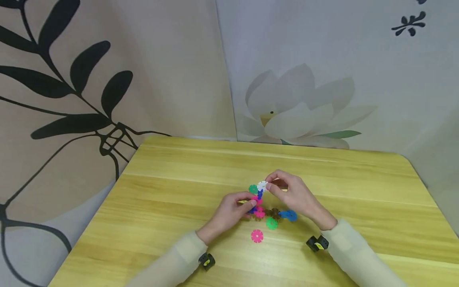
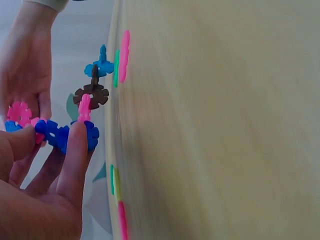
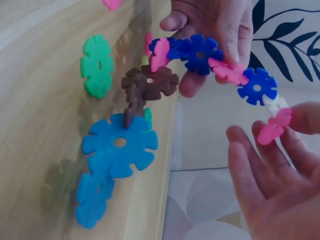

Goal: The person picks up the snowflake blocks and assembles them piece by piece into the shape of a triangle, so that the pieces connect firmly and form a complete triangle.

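Note:
My left hand (image 1: 231, 209) grips a chain of interlocking plastic snowflake discs by its dark blue discs (image 3: 201, 54), thumb and fingers on either side. Brown discs (image 3: 150, 82) and light blue discs (image 3: 120, 145) branch off from it toward the right in the head view. The other end rises past a dark blue disc (image 3: 257, 86) to a white disc (image 1: 263, 186) and a pink disc (image 3: 274, 126). My right hand (image 1: 295, 193) pinches that pink disc at the end between thumb and fingers; the remaining fingers are spread beneath it.
Loose on the wooden table (image 1: 172, 183) lie a pink snowflake disc (image 1: 257, 236) and a green one (image 1: 271, 223) in front of the chain. Another green disc (image 1: 253, 189) lies behind it. A patterned wall (image 1: 186, 79) runs along the far table edge.

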A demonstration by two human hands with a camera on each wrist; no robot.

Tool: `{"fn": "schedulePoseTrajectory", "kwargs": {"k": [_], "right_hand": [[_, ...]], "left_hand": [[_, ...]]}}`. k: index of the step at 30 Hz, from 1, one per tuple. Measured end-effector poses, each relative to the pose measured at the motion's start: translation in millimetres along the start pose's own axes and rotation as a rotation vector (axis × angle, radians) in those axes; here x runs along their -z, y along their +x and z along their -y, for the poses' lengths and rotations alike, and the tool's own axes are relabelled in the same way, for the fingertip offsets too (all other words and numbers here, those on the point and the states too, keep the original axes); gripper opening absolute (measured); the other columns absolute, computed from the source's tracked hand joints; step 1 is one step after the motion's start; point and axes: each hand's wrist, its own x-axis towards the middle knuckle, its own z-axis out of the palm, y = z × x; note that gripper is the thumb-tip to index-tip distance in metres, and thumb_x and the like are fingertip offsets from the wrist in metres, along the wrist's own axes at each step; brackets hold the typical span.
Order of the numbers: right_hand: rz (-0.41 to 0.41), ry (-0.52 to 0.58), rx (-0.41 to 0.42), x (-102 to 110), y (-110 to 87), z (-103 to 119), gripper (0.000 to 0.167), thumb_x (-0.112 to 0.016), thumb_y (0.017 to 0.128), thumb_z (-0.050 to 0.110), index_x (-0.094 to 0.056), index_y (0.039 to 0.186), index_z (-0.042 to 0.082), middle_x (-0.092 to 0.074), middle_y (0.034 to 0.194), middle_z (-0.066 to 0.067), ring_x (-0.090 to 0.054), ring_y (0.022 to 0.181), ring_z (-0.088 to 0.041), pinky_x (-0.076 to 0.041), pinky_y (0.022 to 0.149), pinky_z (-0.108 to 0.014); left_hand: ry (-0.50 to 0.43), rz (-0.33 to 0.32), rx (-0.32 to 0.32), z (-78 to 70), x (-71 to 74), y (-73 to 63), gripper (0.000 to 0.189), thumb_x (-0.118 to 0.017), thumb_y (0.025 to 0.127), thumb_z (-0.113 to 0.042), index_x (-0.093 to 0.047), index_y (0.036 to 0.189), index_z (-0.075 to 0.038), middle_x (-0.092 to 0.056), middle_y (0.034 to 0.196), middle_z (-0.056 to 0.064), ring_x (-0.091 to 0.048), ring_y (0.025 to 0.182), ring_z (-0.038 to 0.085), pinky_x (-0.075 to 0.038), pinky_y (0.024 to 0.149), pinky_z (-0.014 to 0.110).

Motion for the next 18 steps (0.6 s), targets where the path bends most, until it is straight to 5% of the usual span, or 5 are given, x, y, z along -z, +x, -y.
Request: {"fn": "schedulePoseTrajectory", "kwargs": {"k": [9, 18], "right_hand": [[0.071, 0.051, -0.028, 2.9, 2.0, -0.4, 0.017, -0.062, 0.105, 0.018, -0.072, 0.115, 0.009, -0.073, 0.103, -0.008, -0.073, 0.09, -0.033, -0.058, 0.076, -0.036], [0.105, 0.074, -0.081, 2.2, 6.4, -1.7, 0.023, -0.065, 0.104, 0.032, -0.073, 0.109, 0.011, -0.076, 0.099, -0.007, -0.073, 0.094, -0.032, -0.057, 0.086, -0.043]], "left_hand": [[0.018, -0.07, 0.005, -0.4, -5.8, 2.5, 0.015, -0.063, 0.104, -0.012, -0.073, 0.11, -0.001, -0.073, 0.107, 0.012, -0.076, 0.078, 0.025, -0.063, 0.065, 0.038], [0.01, -0.107, 0.002, -3.8, -6.3, 5.5, 0.007, -0.066, 0.102, -0.011, -0.069, 0.103, -0.004, -0.076, 0.105, 0.011, -0.075, 0.091, 0.023, -0.063, 0.073, 0.038]]}}
